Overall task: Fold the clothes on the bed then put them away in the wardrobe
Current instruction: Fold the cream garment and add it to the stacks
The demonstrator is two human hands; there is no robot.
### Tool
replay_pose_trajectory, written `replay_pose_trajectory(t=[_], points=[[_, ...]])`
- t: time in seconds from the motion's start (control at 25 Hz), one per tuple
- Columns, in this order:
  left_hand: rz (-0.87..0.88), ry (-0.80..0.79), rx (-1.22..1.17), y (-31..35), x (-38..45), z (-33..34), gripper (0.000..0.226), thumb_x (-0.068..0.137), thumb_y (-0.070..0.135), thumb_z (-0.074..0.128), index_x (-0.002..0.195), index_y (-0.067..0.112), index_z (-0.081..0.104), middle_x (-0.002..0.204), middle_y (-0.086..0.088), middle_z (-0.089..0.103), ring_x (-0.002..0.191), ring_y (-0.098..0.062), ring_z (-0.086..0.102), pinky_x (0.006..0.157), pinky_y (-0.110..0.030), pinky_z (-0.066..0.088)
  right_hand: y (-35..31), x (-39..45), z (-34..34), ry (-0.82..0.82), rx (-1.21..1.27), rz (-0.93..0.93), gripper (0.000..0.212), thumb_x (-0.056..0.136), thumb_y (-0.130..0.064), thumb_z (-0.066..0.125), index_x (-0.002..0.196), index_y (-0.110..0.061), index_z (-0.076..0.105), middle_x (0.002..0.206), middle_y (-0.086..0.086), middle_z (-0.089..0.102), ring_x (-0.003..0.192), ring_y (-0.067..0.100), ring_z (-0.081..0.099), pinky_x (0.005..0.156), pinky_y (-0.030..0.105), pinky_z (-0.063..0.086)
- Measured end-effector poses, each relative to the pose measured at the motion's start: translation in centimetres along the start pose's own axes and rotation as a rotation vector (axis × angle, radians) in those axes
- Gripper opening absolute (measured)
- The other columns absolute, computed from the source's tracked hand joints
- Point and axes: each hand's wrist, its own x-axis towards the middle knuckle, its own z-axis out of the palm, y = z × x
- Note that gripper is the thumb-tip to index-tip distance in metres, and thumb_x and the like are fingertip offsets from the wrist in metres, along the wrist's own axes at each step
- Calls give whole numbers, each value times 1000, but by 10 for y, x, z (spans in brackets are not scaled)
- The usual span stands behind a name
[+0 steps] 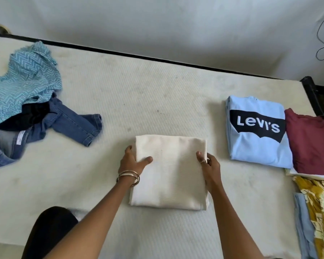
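A cream folded garment (pixel 169 172) is found lying flat on the bed (pixel 138 101), at about 6 o'clock of the view centre. It is grasped at both side edges: the left hand (pixel 134 161) is laid at its 9 o'clock edge, thumb on top and fingers along the side; the right hand (pixel 209 165) is set at its 3 o'clock edge, thumb on top, fingers apparently tucked under the edge, though this is not clearly seen. Bangles (pixel 128 177) are worn on the left wrist.

At 3 o'clock of the garment, apart from it, a folded light blue Levi's T-shirt (pixel 258 144) is noted, with a folded maroon top (pixel 312 144) overlapping its right edge. At 4 o'clock, yellow patterned fabric (pixel 320 208) is seen at the frame edge. At 9 to 10 o'clock, well apart, unfolded items are heaped: blue jeans (pixel 71 128) and a turquoise zigzag-print garment (pixel 24 79).
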Motion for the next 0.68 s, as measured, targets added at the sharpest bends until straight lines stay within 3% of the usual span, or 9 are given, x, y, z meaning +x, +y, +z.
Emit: replay_pose_trajectory(t=[0.08, 0.16, 0.28, 0.4, 0.52, 0.6, 0.68], points=[[-1, 145, 142, -10, -11, 8, 79, 65, 60, 74, 119, 6, 56, 114, -14, 64, 108, -37, 58, 88, -44, 48, 7, -9, -2, 5, -53, -69, 32, 83, -47, 73, 94, -17, 69, 84, 2, 72, 77, 22, 69, 68, 40, 58], [72, 216, 146, -5, -13, 17, 53, 81, 43, 70, 105, -3, 57, 104, -22, 63, 102, -42, 57, 79, -43, 44, 1, -13, 0, 39, -118, -161, 26, 92, -37, 66, 83, -13, 60, 72, 2, 63, 68, 23, 60, 61, 37, 48], [223, 197, -7, 8, -7, 22, 30, 95, 21, 56, 105, -6, 51, 94, -29, 63, 89, -46, 59, 68, -40, 39, -13, -17, 9, 55, -112, -200, 21, 102, -33, 49, 101, -12, 51, 80, -2, 59, 73, 17, 57, 64, 31, 42], [13, 153, 18, 0, 3, 18, 33, 100, 26, 44, 118, -2, 49, 108, -31, 60, 102, -47, 56, 80, -44, 42, -2, -12, 14, 72, -248, -61, 41, 101, -47, 41, 126, -13, 44, 105, 6, 60, 100, 29, 59, 80, 38, 47], [-84, 192, 87, -15, -6, 18, 47, 98, 39, 46, 131, 6, 48, 126, -25, 50, 117, -44, 47, 94, -47, 38, 14, -18, 17, 146, -498, 93, 58, 97, -57, 41, 133, -12, 41, 129, 17, 46, 124, 38, 41, 97, 51, 36], [-120, 154, 118, -21, -16, 23, 62, 93, 54, 48, 139, 12, 43, 135, -19, 44, 124, -40, 41, 101, -48, 34, 20, -21, 22, 100, -517, 131, 67, 94, -65, 40, 132, -10, 43, 128, 13, 51, 123, 36, 46, 102, 54, 33], [-150, 30, 22, -26, -21, 24, 76, 85, 64, 52, 135, 7, 46, 130, -19, 52, 118, -38, 49, 97, -43, 38, 17, -25, 19, 0, -398, 193, 80, 82, -81, 41, 120, -11, 53, 114, 4, 62, 110, 31, 58, 103, 55, 38]])
